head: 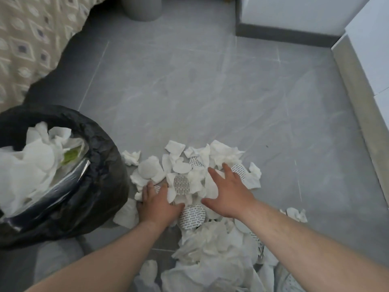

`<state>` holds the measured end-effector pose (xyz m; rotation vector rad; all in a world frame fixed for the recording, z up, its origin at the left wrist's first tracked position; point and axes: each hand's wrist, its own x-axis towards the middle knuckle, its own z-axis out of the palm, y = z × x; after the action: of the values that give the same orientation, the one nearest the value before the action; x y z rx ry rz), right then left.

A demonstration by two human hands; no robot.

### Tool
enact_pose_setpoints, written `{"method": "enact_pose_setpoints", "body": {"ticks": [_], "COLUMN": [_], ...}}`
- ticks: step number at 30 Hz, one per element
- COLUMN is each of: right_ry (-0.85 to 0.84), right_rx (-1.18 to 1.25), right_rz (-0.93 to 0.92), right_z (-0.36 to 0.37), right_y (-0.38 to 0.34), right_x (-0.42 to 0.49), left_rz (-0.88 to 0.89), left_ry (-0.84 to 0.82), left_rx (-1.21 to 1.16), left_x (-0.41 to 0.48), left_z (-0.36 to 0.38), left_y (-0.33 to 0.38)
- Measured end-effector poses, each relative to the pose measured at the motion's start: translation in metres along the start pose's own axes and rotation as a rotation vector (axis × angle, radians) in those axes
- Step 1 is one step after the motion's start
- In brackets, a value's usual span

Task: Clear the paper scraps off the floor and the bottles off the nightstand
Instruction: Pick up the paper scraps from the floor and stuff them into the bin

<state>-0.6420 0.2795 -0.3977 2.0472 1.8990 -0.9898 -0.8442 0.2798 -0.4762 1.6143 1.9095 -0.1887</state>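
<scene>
scraps: paper scraps (195, 180) piled lower centre on floor (210, 91), lots left
bin: bin (101, 186) lower left, part full of white paper, so some cleared
left hand (156, 204): curled into pile edge, raking, nothing lifted
right hand (228, 191): fingers spread, flat on pile, no grasp
bottles/nightstand: not in view, cannot judge

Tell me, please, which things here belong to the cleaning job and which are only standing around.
Belong to the job:
paper scraps heaped on the floor
bin with black bag, already holding scraps
left hand and right hand, both spread on the heap

Only standing around:
patterned bedspread
grey round object at the top
white cabinet
</scene>
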Motion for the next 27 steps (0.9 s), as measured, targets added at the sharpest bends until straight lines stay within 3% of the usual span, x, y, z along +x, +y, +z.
{"method": "enact_pose_setpoints", "body": {"ticks": [6,14,21,27], "right_ry": [-0.206,0.032,0.063,0.049], "right_rx": [-0.062,0.048,0.181,0.186], "right_rz": [0.064,0.026,0.062,0.036], "right_z": [0.028,0.034,0.0,-0.048], "right_y": [-0.002,0.02,0.04,0.043], "right_x": [0.013,0.002,-0.006,-0.026], "left_rz": [0.154,0.167,0.271,0.299], "left_ry": [0.054,0.026,-0.039,-0.189], "left_rx": [-0.04,-0.325,-0.389,-0.35], "left_x": [-0.018,-0.018,-0.017,-0.015], "left_z": [0.006,-0.008,-0.029,-0.077], "left_y": [0.002,0.001,0.007,0.02]}}
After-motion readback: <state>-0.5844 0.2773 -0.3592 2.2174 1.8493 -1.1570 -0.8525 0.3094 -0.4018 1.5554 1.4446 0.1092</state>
